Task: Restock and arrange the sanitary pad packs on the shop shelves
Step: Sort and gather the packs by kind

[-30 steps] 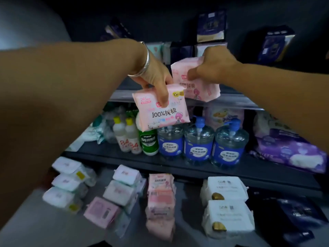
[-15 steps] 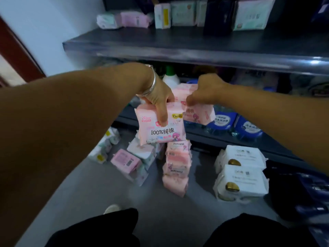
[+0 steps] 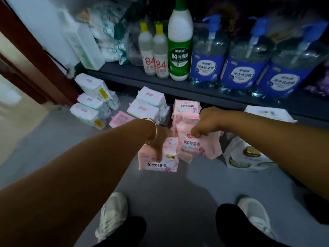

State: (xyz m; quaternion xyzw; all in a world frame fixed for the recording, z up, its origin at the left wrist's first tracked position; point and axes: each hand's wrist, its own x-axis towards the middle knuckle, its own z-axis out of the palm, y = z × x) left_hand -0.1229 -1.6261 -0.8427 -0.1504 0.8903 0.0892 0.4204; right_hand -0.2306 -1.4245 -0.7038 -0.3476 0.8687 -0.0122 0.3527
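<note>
Pink pad packs, two held low over the floor before the pink stack [image 3: 186,111]: left hand [image 3: 161,142] grips one pack [image 3: 157,162], right hand [image 3: 207,123] pinches another pack [image 3: 199,145] by its top edge; likely light, soft, slippery-wrapped.

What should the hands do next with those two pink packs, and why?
Probably set them down on the pink stack on the floor. The left hand grips one pink pack, the right hand grips another pink pack, and both hang low just in front of that matching stack.
</note>
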